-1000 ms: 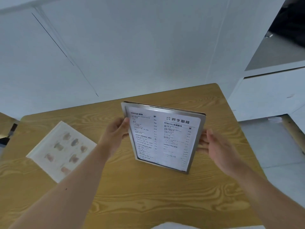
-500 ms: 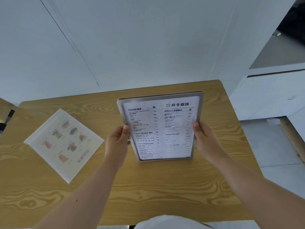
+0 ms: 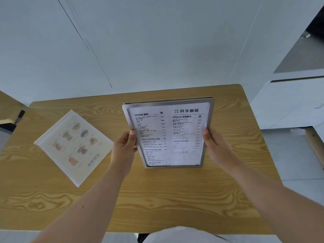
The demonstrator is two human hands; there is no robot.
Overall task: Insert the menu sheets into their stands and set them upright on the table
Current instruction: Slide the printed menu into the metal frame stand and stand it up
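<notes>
Since the previous half second, the menu stand (image 3: 171,134) has been squared to face the person, where a second ago it stood turned at an angle. Its printed sheet now reads straight on, and both hands have moved to grip lower on the frame.

The left hand (image 3: 123,151) is clamped on the stand's left edge with the thumb laid over the front of the frame. The right hand (image 3: 216,146) is clamped on the right edge in the same fashion. The hands stand apart, with the full width of the stand between them.

The stand sits near the middle of the table (image 3: 157,199), somewhat toward the far right corner. Its lower edge appears to be at or close to the tabletop; contact cannot be confirmed. The sheet is seated inside the frame. In my judgement this stand is in its final alignment, and only release remains.

The second menu sheet (image 3: 74,146), bearing pictures of drinks, lies flat and skewed near the table's left edge, well apart from the stand. Whether it lies in a clear holder cannot be told. It appears to be the outstanding item.

Nothing lies between the hands and that sheet. A white wall (image 3: 157,41) stands beyond the far edge. No obstruction noted.
</notes>
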